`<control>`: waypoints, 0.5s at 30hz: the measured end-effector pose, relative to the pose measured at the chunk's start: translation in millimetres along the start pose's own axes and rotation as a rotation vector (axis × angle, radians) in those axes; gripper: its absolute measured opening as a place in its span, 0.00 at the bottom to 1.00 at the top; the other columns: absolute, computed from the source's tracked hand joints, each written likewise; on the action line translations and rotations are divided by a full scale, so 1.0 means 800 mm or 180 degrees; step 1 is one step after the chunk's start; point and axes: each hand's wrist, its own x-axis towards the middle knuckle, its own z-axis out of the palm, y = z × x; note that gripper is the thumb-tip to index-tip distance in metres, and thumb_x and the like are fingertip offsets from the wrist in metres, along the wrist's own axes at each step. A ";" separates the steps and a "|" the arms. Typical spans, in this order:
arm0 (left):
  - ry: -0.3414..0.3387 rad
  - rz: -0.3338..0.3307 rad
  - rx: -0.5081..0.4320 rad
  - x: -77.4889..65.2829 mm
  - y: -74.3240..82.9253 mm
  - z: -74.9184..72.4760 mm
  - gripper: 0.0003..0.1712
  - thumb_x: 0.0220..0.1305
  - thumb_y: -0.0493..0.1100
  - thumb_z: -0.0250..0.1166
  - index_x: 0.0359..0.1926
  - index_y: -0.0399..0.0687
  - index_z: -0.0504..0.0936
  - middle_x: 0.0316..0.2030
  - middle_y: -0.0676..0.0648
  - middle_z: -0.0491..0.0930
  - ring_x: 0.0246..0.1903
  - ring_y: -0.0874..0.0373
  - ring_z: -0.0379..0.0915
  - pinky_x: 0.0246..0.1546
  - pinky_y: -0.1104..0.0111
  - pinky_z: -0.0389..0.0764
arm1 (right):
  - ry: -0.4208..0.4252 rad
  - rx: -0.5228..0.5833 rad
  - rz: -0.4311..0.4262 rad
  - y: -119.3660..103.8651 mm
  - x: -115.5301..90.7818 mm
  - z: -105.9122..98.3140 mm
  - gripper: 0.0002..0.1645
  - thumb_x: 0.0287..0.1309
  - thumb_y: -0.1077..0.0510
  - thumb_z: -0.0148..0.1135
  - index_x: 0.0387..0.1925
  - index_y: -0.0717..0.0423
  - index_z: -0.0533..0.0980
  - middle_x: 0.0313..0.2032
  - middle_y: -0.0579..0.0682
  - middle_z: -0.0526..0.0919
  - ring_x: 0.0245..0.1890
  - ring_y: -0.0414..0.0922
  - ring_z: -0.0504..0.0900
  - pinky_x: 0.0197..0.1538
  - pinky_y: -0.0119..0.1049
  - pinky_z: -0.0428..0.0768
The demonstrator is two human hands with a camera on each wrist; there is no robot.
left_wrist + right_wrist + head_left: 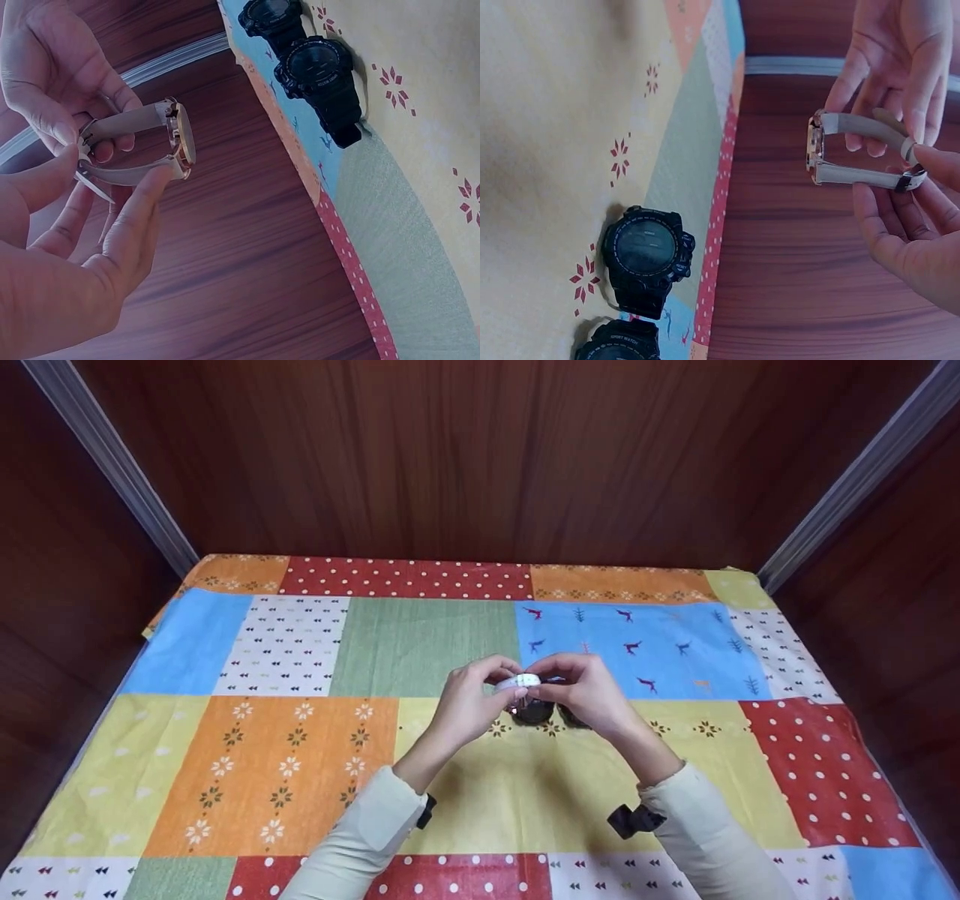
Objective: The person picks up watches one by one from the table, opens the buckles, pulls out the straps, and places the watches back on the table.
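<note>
Above the table, both hands hold a wristwatch (517,682) with a white strap and a rose-gold case (814,150). Its strap forms a closed loop at the buckle (907,180), and the free tip (96,187) sticks out in the left wrist view. My left hand (469,697) pinches the strap, one finger reaching near the case. With thumb and fingers, my right hand (592,697) grips the strap around the buckle. Below the hands lie two black sport watches (646,251), partly hidden by the hands in the head view.
A patchwork-patterned cloth (285,780) covers the table. Dark wood panels (480,457) stand behind and at both sides, with grey metal strips (112,465) at the corners. The second black watch (271,16) lies close beside the first.
</note>
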 end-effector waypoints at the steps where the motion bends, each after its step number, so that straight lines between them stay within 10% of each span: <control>1: 0.0009 0.0002 0.0011 0.000 0.000 0.001 0.08 0.56 0.40 0.66 0.39 0.47 0.80 0.34 0.52 0.81 0.41 0.56 0.74 0.41 0.61 0.73 | 0.0001 -0.0005 0.0006 0.000 0.000 0.000 0.12 0.48 0.68 0.66 0.37 0.69 0.79 0.34 0.58 0.82 0.32 0.42 0.79 0.38 0.31 0.77; 15: 0.0048 0.0038 -0.0004 -0.001 0.000 0.001 0.07 0.56 0.41 0.66 0.38 0.48 0.82 0.33 0.53 0.81 0.40 0.57 0.74 0.41 0.62 0.73 | -0.0017 -0.0028 0.0079 -0.003 -0.001 -0.001 0.11 0.48 0.68 0.65 0.36 0.69 0.79 0.33 0.57 0.82 0.30 0.41 0.79 0.36 0.31 0.77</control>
